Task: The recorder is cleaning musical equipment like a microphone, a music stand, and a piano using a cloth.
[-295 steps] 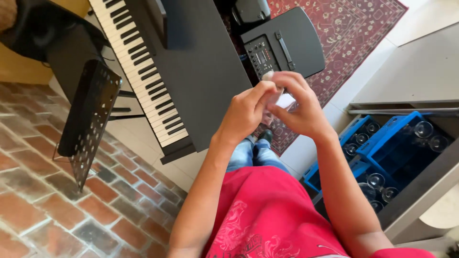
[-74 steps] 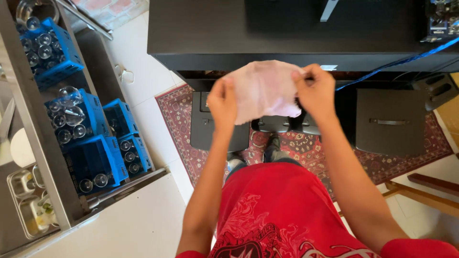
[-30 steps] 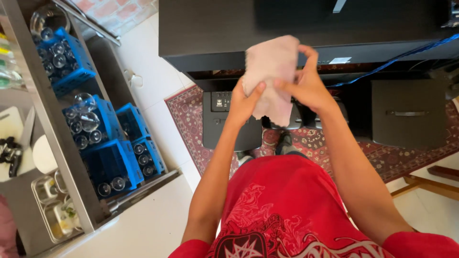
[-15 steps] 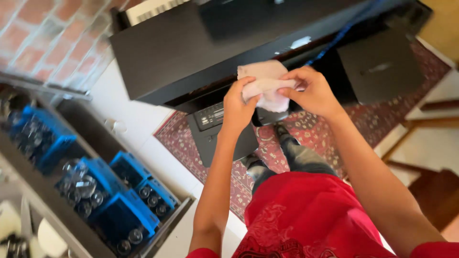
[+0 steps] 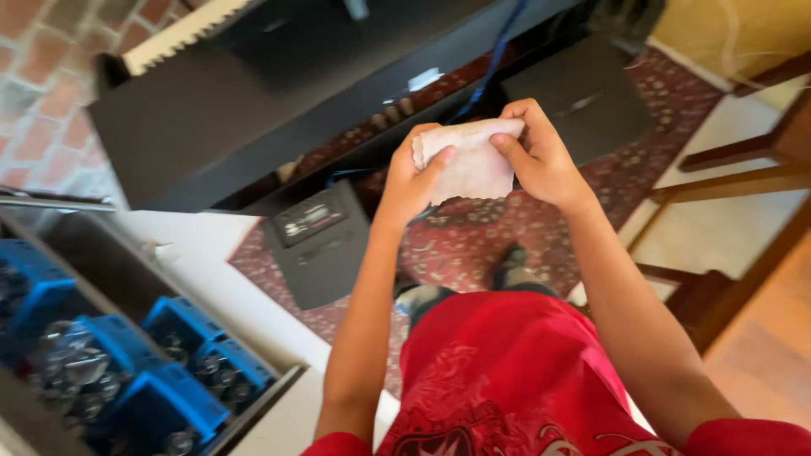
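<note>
Head view: both hands were up in front of the chest, w/ a pale pink cloth (image 5: pixel 473 165) held between them above the rug (image 5: pixel 473 245). Left hand (image 5: pixel 414 173) was closed on the cloth's left edge, thumb pressed over the front, fingers curled behind. Right hand (image 5: pixel 536 156) pinched the top right corner, thumb in front, fingers wrapped over the top. Cloth looked bunched or part-folded, not spread flat.

Far side: a black keyboard (image 5: pixel 253 93) ran across the top, white keys at its far left edge, a blue cable (image 5: pixel 494 59) hanging near its middle. Below it on the rug sat a black box (image 5: pixel 321 241), just left of the left forearm, and a second black box (image 5: pixel 583 101) far right. Near left: blue crates (image 5: pixel 194 363) of glassware on a shelf. Right: wooden chair legs (image 5: pixel 726 169).

Step in hand, as I judge it: folding or gathering the cloth. Next move would need both grips kept on the edges while bringing them together.
</note>
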